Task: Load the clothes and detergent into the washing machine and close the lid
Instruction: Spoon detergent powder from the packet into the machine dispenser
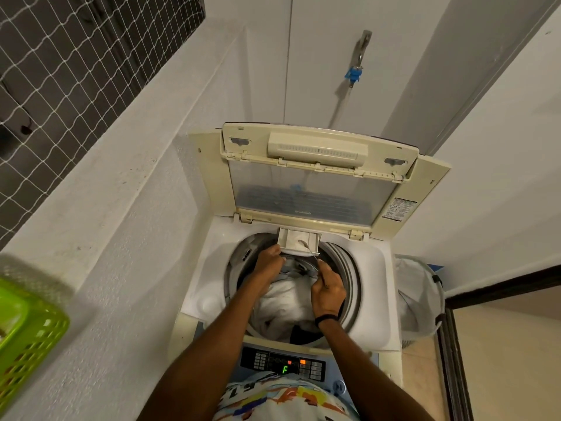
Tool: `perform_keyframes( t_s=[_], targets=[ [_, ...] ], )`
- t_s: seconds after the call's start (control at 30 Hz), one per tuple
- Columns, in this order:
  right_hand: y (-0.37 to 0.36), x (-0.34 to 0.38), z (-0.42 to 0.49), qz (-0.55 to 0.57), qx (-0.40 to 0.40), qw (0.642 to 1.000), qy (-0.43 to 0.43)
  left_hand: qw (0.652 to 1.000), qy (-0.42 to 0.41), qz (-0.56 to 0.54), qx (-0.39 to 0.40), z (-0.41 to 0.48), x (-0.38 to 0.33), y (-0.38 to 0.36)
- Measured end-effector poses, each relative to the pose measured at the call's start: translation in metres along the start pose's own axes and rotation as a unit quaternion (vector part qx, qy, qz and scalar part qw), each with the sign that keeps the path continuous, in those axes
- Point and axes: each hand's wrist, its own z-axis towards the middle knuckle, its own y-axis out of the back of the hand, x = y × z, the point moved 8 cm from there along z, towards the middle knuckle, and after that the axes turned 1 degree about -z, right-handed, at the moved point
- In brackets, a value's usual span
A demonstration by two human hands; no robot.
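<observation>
A cream top-loading washing machine point(209, 268) stands below me with its lid point(309, 183) folded up against the wall. White and grey clothes point(285, 302) fill the drum. At the drum's far rim a small detergent drawer point(299, 243) is pulled out. My left hand point(268, 261) grips the drawer's left front corner. My right hand point(329, 288) holds a thin metal spoon point(309, 249) whose bowl lies in the drawer.
The control panel point(282, 364) shows a lit green "F". A green plastic basket point(27, 335) sits on the ledge at the left. A white mesh laundry hamper point(420, 293) stands right of the machine. A tap with a blue fitting point(353, 75) is on the wall behind.
</observation>
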Motion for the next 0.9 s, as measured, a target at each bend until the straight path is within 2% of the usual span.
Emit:
perform_keyframes(
  t_s=[0.27, 0.4, 0.47, 0.53, 0.67, 0.77, 0.9],
  targets=[
    [0.004, -0.011, 0.002, 0.000, 0.000, 1.000, -0.028, 1.000, -0.001, -0.005, 0.000, -0.012, 0.001, -0.003],
    [0.009, -0.013, 0.007, 0.038, -0.007, 0.991, -0.124, 0.999, -0.020, -0.019, -0.018, -0.024, -0.003, 0.004],
    [0.009, -0.014, 0.010, 0.098, 0.000, 0.978, -0.186, 0.999, -0.020, -0.023, -0.029, -0.032, -0.006, 0.008],
    [0.005, -0.013, 0.010, 0.205, 0.013, 0.946, -0.250, 0.998, -0.027, -0.019, -0.047, -0.041, -0.011, 0.015],
    [-0.004, 0.006, -0.001, 0.387, 0.035, 0.854, -0.345, 0.993, -0.062, -0.025, -0.097, -0.064, -0.025, 0.043],
    [-0.010, 0.029, -0.013, 0.455, 0.066, 0.801, -0.382, 0.984, -0.100, -0.059, -0.136, -0.091, -0.039, 0.072],
    [-0.008, 0.070, -0.037, 0.501, 0.110, 0.753, -0.413, 0.959, -0.177, -0.105, -0.196, -0.148, -0.061, 0.116]
  ],
)
